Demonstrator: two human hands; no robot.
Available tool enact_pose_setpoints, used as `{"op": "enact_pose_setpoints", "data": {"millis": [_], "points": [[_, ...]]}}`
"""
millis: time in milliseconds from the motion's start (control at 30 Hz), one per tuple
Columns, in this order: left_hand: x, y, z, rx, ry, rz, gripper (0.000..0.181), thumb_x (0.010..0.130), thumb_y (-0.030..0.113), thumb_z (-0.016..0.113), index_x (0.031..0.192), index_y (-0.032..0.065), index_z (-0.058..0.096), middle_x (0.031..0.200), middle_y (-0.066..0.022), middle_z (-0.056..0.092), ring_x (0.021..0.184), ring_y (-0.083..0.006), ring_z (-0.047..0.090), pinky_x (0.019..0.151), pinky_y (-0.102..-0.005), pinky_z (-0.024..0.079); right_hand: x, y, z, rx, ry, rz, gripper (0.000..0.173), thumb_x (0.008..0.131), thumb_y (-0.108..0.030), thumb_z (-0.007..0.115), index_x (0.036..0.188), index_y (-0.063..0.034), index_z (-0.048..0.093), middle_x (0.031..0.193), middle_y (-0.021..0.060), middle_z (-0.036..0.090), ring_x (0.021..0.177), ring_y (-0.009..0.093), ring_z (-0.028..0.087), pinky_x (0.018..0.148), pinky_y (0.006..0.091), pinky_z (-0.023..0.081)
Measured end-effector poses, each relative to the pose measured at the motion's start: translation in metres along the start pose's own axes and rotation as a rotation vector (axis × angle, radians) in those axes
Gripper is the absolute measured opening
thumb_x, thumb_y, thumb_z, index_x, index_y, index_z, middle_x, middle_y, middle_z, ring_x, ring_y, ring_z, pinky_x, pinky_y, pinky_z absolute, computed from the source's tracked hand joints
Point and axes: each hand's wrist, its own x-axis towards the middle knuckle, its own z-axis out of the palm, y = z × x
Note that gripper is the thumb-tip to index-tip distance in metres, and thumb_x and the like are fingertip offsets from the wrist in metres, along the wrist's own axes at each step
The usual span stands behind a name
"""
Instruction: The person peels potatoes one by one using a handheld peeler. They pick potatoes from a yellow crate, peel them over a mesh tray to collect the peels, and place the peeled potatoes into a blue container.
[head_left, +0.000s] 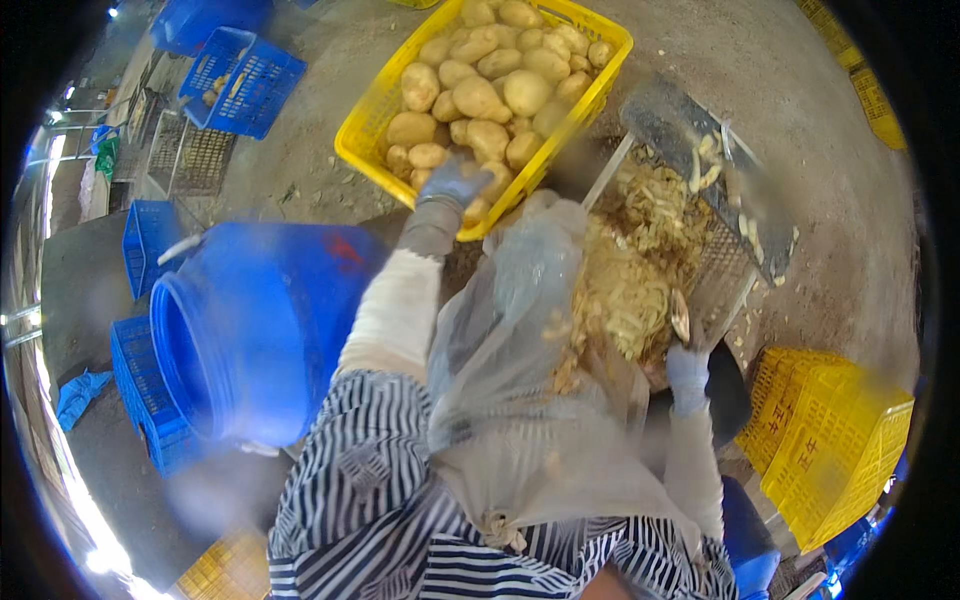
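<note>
My left hand (454, 184), in a bluish glove, reaches over the near edge of a yellow plastic crate (360, 160) heaped with pale potatoes (480, 97). Its fingers are among the nearest potatoes; blur hides whether one is gripped. My right hand (688, 371), also gloved, holds a small bladed hand tool (679, 316) pointing away from me. I cannot tell whether it is a knife or a peeler. Beyond this tool lies a heap of wet potato peelings (637, 300). A clear plastic apron (517, 322) covers my lap and legs.
A large blue plastic barrel (262, 322) lies on its side at left, near blue crates (244, 82). A dark board (667, 120) with scattered peelings borders the heap. Yellow crates (825, 442) stand at right on the concrete floor (847, 247).
</note>
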Motion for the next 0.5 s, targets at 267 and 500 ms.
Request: {"op": "enact_pose_setpoints", "data": {"millis": [267,500], "points": [[0.069,-0.022,0.099,0.057,-0.066,-0.287,0.073,0.065,0.047,0.06,0.117,-0.0002,0.041,0.115,-0.0184,0.048,0.107,-0.0286,0.046,0.089,-0.0329,0.037,0.016,-0.056,-0.024,0.621,-0.221,0.442,0.036,0.078,-0.006,0.047,0.114,-0.0035,0.042,0.082,0.0122,0.056,0.064,0.019,0.056,0.059,0.0284,0.045],[-0.006,0.008,0.003,-1.646,-0.343,-0.194,0.065,0.073,0.049,0.048,0.119,0.0039,0.037,0.109,-0.0188,0.048,0.096,-0.037,0.05,0.075,-0.0461,0.047,0.032,-0.094,-0.054,0.981,-0.2,0.316,0.052,0.077,-0.007,0.047,0.126,-0.0086,0.032,0.094,0.0094,0.051,0.063,0.008,0.05,0.057,0.0225,0.046]]}}
